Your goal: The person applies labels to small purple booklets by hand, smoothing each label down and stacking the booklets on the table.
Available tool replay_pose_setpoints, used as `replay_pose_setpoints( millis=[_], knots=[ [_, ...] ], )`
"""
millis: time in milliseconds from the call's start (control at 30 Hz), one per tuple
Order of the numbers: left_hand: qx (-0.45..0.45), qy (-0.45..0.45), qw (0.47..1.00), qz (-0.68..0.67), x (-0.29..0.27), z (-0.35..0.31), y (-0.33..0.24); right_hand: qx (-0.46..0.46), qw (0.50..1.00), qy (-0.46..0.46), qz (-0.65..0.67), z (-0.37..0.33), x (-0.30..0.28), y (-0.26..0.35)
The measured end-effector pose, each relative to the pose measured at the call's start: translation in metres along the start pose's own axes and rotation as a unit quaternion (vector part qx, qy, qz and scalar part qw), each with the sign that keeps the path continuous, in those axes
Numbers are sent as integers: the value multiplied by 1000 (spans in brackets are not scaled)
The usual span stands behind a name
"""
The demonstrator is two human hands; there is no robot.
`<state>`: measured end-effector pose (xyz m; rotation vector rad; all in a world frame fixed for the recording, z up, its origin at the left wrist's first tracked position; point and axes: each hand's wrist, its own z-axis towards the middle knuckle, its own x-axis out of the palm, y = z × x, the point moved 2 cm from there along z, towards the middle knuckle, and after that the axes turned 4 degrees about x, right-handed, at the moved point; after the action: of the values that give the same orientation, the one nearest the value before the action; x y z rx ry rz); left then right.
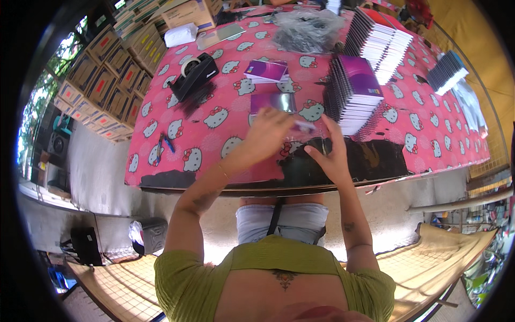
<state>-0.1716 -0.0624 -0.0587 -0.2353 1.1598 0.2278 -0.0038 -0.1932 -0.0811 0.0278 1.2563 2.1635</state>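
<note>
My left hand (270, 132) hovers over the near middle of the table, its fingers curled down and partly smeared by motion; what they hold, if anything, is hidden. Just to its right is a small blurred purple-and-white thing (304, 127), too smeared to name. My right hand (333, 154) is beyond that, thumb and fingers spread apart with nothing seen in its grasp. A glossy purple booklet (274, 102) lies flat right behind my left hand. Farther back sits a small pile of purple booklets (266, 71). A tall stack of purple spiral notebooks (360, 96) stands beside my right hand.
A black tape dispenser (194, 77) and pens (164, 147) are on the left of the pink cat-print table cover (209, 142). Crumpled clear plastic (309, 31) lies at the back. More spiral notebooks (379, 45) rise behind right. Cartons (104, 80) are piled left of the table.
</note>
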Motion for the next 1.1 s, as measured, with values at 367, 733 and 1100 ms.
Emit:
replay_pose_setpoints(
  millis=[367,733,1100],
  knots=[
    [-237,-284,823,-432,73,-62,-3,185,970,11,158,-29,41,-62],
    [-281,-176,918,219,20,-113,250,186,948,49,254,-17,44,-49],
    [-184,-171,930,-269,-8,-81,15,212,938,116,249,-20,42,-54]
  ],
)
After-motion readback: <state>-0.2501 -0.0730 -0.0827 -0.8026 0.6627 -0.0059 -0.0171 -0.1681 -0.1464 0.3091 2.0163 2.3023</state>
